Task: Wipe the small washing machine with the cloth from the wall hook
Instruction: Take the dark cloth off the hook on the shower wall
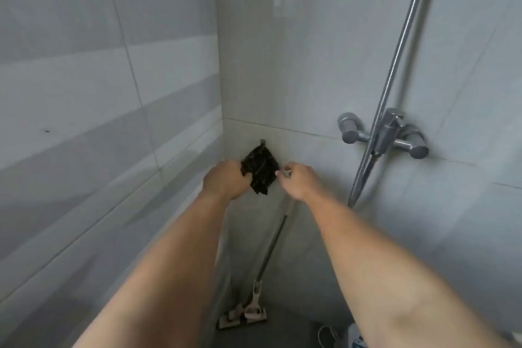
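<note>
A dark, crumpled cloth (260,168) hangs from a small wall hook (263,142) in the tiled corner. My left hand (226,180) grips the cloth's lower left side. My right hand (299,180) pinches the cloth's right edge between thumb and fingertips. The washing machine is out of sight.
A chrome shower mixer (385,133) with its hose (395,65) juts from the right wall. A mop (248,311) leans in the corner below the cloth, its handle rising toward my right hand. Grey tiled walls (99,93) close in on the left and ahead.
</note>
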The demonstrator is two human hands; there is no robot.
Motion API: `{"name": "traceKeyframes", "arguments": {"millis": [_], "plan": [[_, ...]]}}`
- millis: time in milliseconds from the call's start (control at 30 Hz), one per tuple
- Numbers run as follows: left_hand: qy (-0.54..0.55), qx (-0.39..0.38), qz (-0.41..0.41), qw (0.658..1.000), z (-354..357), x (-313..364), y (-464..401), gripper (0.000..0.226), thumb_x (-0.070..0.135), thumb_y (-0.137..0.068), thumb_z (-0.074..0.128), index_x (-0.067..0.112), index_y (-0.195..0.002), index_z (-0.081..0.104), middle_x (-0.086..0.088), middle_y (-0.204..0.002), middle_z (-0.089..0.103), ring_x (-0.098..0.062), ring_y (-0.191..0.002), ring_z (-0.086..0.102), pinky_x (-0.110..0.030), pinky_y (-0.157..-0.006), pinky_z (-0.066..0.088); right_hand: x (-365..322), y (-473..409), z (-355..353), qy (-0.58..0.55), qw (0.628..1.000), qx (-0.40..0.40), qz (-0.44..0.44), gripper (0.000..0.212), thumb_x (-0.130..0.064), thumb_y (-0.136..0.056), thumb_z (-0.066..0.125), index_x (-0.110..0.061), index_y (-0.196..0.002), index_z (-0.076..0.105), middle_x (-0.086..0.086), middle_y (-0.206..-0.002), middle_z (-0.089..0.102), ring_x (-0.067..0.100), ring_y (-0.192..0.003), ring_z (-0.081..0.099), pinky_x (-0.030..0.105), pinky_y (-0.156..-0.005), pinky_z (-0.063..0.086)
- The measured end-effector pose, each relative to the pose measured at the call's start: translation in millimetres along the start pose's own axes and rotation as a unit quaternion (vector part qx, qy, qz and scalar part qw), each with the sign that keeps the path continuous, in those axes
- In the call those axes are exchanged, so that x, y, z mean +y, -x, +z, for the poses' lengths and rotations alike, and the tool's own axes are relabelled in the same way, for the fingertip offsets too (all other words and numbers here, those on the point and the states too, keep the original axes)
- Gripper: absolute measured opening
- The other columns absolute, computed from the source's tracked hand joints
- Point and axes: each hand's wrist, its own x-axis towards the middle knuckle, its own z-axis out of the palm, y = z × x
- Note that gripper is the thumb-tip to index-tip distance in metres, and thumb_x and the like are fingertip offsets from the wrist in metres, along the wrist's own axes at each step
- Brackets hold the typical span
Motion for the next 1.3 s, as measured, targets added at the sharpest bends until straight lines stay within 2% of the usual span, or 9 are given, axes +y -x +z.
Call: {"name": "traceKeyframes", "arguments": {"millis": [167,300,367,533,700,833,967,1133,1300], "plan": [[0.058,-0.006,-0.032,0.998,26,-15,-60,0.023,0.036,-0.096,0.058,0.016,-0.095,0.068,-0.004,-0.091,0.070,-0.023,-0.080,0.064,-0.030,-0.062,0.048,12,-59,34,-0.074,0.995,0.020,0.070,0.041,-0.034,-0.098,0.061,-0.003,-0.125,0.062,0.020,-0.122,0.068,0.035,-0.112,0.064,0.034,-0.089,0.051],[0.102,-0.019,-0.036,0.994,52,-24,-108,0.044,0.032,-0.100,0.058,0.008,-0.137,0.059,-0.009,-0.130,0.066,-0.029,-0.113,0.063,-0.030,-0.082,0.047,22,-97,70,-0.130,0.985,0.057,0.101,0.039,-0.037,-0.092,0.068,-0.009,-0.117,0.064,0.013,-0.105,0.071,0.031,-0.098,0.068,0.032,-0.078,0.053],[0.130,-0.030,-0.037,0.990,63,-29,-127,0.049,0.032,-0.100,0.060,0.012,-0.144,0.054,-0.007,-0.136,0.063,-0.028,-0.121,0.061,-0.032,-0.091,0.049,29,-109,88,-0.152,0.981,0.073,0.101,0.029,-0.042,-0.085,0.070,-0.019,-0.102,0.064,0.005,-0.091,0.072,0.026,-0.085,0.070,0.035,-0.071,0.057],[0.189,-0.011,-0.045,0.981,87,-35,-157,0.025,0.022,-0.094,0.068,0.010,-0.115,0.074,-0.007,-0.107,0.075,-0.022,-0.092,0.069,-0.034,-0.080,0.058,38,-125,113,-0.181,0.977,0.077,0.081,0.015,-0.022,-0.087,0.072,-0.015,-0.100,0.070,0.004,-0.091,0.073,0.021,-0.082,0.068,0.028,-0.066,0.049],[0.229,-0.005,-0.063,0.971,88,-25,-159,0.016,0.016,-0.096,0.061,0.005,-0.091,0.072,-0.007,-0.087,0.071,-0.018,-0.074,0.063,-0.025,-0.061,0.045,43,-129,114,-0.246,0.961,0.096,0.077,0.005,-0.019,-0.082,0.069,-0.016,-0.080,0.073,0.006,-0.077,0.073,0.025,-0.073,0.070,0.044,-0.068,0.057],[0.296,-0.036,-0.073,0.952,70,-12,-136,0.023,0.021,-0.097,0.059,0.001,-0.097,0.070,-0.014,-0.093,0.072,-0.030,-0.089,0.069,-0.040,-0.081,0.056,39,-101,92,-0.277,0.952,0.114,0.057,0.021,-0.020,-0.081,0.068,-0.019,-0.063,0.059,0.004,-0.061,0.062,0.017,-0.059,0.058,0.046,-0.061,0.053],[0.380,-0.069,-0.081,0.919,51,14,-89,0.017,0.020,-0.096,0.065,0.006,-0.091,0.071,-0.014,-0.098,0.075,-0.030,-0.095,0.072,-0.046,-0.093,0.060,43,-47,63,-0.300,0.943,0.136,0.042,0.019,-0.022,-0.085,0.067,-0.024,-0.068,0.060,-0.003,-0.063,0.062,0.012,-0.062,0.058,0.041,-0.061,0.051],[0.458,-0.128,-0.097,0.874,50,66,-23,0.010,0.016,-0.099,0.063,0.010,-0.092,0.065,-0.013,-0.094,0.070,-0.021,-0.076,0.069,-0.033,-0.073,0.059,58,39,23,-0.318,0.933,0.165,0.021,0.011,-0.013,-0.093,0.066,-0.015,-0.095,0.076,-0.002,-0.077,0.073,-0.002,-0.068,0.060,0.019,-0.066,0.046],[0.495,-0.234,-0.096,0.831,65,117,34,0.018,0.024,-0.096,0.057,0.012,-0.098,0.070,-0.005,-0.099,0.075,-0.023,-0.091,0.073,-0.039,-0.088,0.060,101,108,4,-0.233,0.955,0.184,0.029,0.050,-0.039,-0.086,0.068,-0.035,-0.135,0.058,0.000,-0.113,0.065,0.013,-0.109,0.062,0.026,-0.101,0.047]]}}
